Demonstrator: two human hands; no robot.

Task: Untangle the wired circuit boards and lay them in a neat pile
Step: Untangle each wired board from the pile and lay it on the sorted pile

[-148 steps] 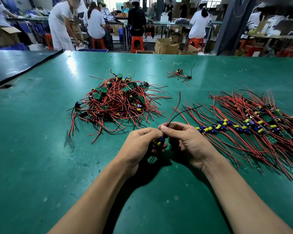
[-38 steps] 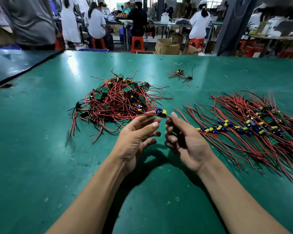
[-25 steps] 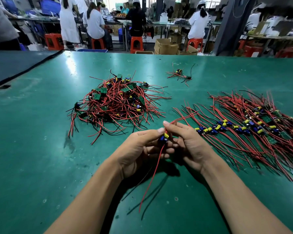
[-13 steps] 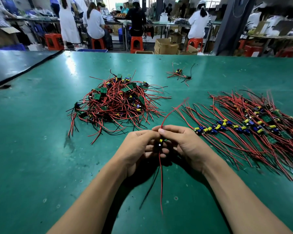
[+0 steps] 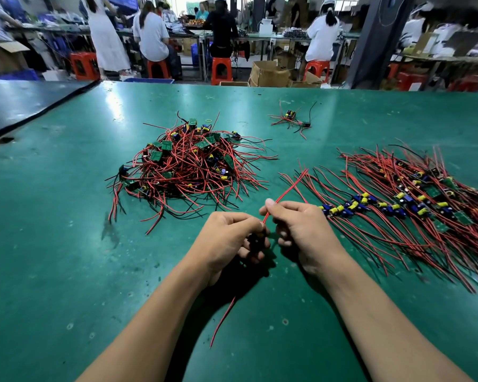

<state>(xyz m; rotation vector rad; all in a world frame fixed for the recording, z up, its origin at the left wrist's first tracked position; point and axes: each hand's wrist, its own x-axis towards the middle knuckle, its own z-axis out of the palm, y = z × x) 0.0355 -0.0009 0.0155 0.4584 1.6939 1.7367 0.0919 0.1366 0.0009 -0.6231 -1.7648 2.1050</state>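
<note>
Wired circuit board (image 5: 255,240) was held near the front of the green table (image 5: 53,244): left hand (image 5: 226,241) curled around it, right hand (image 5: 301,230) pinching its red lead (image 5: 286,193), seemingly straightening it for the neat pile (image 5: 398,205) alongside, not the tangled heap (image 5: 188,166)

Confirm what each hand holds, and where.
One wired board: left hand grips its dark body, right hand pinches its red wire just above.

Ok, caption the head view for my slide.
Left hand grips a wired board while right hand pinches its red wire; tangled heap left, neat pile right.
</note>
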